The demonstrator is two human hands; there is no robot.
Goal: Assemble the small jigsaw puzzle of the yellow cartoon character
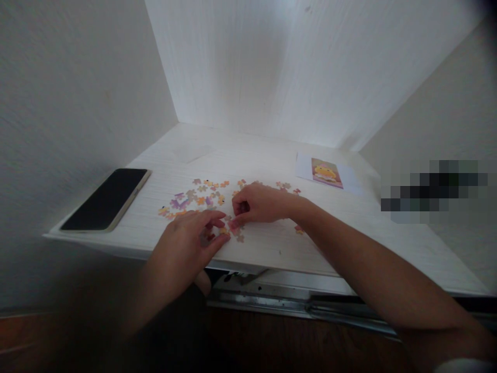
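My left hand [190,238] rests on the white table with thumb and forefinger curled around a yellow puzzle piece [224,231]. Just to its right, my right hand [266,203] has its fingers bent in and its fingertips pressed down on a pinkish puzzle piece [234,226]. Both hands nearly meet here, and a greyish piece [240,239] lies just below the fingertips. Loose purple, orange and grey pieces [191,195] spread out beyond my left hand. Some pieces are partly hidden behind my right hand.
A dark-screened tablet [106,199] lies at the table's left edge. At the back right is a paper sheet with a printed yellow picture [326,172]. More pieces [286,185] lie beyond my right forearm. White walls enclose the table [240,147]; a metal rail [272,300] runs below its front edge.
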